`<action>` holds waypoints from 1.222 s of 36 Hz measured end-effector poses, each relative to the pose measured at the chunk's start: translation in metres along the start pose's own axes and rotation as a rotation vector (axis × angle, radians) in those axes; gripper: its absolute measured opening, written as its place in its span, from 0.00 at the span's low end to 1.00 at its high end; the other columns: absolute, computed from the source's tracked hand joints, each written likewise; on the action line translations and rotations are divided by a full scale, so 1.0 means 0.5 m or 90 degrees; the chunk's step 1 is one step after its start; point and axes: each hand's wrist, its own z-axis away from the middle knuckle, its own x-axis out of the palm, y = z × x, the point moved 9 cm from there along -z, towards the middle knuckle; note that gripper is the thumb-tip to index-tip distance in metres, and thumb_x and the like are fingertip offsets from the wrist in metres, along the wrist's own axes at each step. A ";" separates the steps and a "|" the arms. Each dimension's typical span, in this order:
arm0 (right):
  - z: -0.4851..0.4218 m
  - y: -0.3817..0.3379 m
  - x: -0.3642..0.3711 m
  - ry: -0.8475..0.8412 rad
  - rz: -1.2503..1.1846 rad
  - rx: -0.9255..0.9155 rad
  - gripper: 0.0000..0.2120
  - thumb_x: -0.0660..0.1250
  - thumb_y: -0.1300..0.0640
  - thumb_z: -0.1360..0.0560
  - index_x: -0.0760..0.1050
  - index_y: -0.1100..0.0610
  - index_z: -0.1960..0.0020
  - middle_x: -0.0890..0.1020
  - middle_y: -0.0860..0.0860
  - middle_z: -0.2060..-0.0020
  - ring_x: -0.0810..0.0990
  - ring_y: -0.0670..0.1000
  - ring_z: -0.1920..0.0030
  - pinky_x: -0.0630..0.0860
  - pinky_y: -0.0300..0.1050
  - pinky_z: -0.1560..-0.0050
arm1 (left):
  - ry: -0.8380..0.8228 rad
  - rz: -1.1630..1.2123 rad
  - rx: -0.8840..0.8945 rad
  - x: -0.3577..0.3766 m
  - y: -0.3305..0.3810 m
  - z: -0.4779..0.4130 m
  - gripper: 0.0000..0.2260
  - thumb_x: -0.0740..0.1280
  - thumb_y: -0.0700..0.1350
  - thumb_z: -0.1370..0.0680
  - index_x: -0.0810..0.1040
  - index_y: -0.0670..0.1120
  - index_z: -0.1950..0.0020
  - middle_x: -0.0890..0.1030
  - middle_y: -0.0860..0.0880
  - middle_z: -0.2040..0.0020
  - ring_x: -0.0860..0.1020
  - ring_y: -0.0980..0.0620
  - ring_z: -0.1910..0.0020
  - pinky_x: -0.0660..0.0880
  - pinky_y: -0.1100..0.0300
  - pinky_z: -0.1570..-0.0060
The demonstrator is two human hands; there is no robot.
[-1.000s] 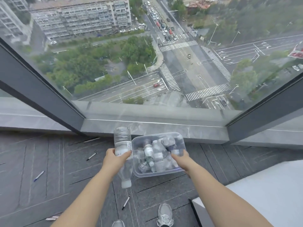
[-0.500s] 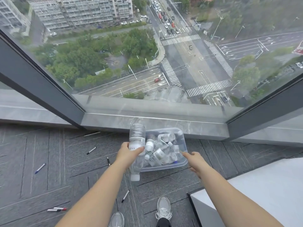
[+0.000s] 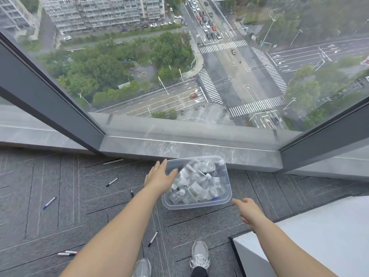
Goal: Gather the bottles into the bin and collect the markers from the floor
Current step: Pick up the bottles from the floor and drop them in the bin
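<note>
Heaped in the clear bin (image 3: 197,206), the bottles (image 3: 194,183), lying every way and filling it near to the rim; none seen loose on the floor (image 3: 60,222). Bin set on the grey carpeted floor at twelve o'clock from the shoes (image 3: 199,254), far end close under the stone sill (image 3: 199,149) of the window, likely parked there to be reachable from one standing spot. At the bin's nine o'clock the left hand (image 3: 159,176), spread over the left rim, fingers (image 3: 173,172) straight and released, grasping nothing; touching the rim or merely above it, cannot tell. At the bin's five o'clock the right hand (image 3: 248,211), just clear of the near corner, fingers loosely extended and empty too, probably freed for the next reach. Scattered about the floor, the markers: one (image 3: 112,182) at nine o'clock of the bin, a blue-tipped one (image 3: 49,202) farther out the same way, a short dark one (image 3: 132,193) at eight, another (image 3: 153,238) at seven close before the shoes, a pair (image 3: 66,253) far out at eight; that half of the job judged not yet begun. White slab (image 3: 319,246) at four o'clock. Against half a second back: upright bottle then gripped in the left hand at the rim now gone from it, seemingly dropped among the rest; right hand, a second back at the bin's near wall, now drawn away from it.
</note>
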 end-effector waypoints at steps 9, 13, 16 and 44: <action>-0.012 -0.015 0.008 0.008 -0.002 -0.016 0.34 0.64 0.49 0.23 0.54 0.58 0.24 0.61 0.47 0.66 0.59 0.46 0.69 0.58 0.41 0.72 | 0.021 0.048 -0.065 0.013 -0.073 0.026 0.30 0.56 0.60 0.21 0.54 0.50 0.22 0.53 0.50 0.21 0.52 0.47 0.22 0.54 0.49 0.25; -0.020 -0.020 0.007 0.014 0.002 -0.030 0.34 0.64 0.49 0.23 0.54 0.59 0.24 0.62 0.48 0.64 0.61 0.46 0.68 0.60 0.41 0.71 | 0.024 0.056 -0.075 0.011 -0.089 0.038 0.30 0.56 0.59 0.20 0.54 0.50 0.22 0.53 0.50 0.21 0.52 0.48 0.22 0.54 0.49 0.25; -0.019 -0.025 0.014 0.016 0.011 -0.046 0.32 0.63 0.50 0.23 0.54 0.59 0.24 0.66 0.50 0.61 0.62 0.46 0.68 0.61 0.41 0.70 | 0.024 0.074 -0.085 0.010 -0.109 0.056 0.30 0.56 0.59 0.21 0.54 0.50 0.22 0.54 0.50 0.21 0.53 0.48 0.22 0.55 0.48 0.25; 0.218 -0.113 0.363 -0.104 0.318 -0.223 0.12 0.65 0.50 0.24 0.72 0.60 0.52 0.76 0.57 0.54 0.76 0.59 0.51 0.73 0.50 0.50 | 0.212 0.345 -0.343 -0.037 -0.609 0.454 0.26 0.63 0.53 0.21 0.64 0.43 0.26 0.66 0.42 0.26 0.66 0.42 0.29 0.65 0.52 0.32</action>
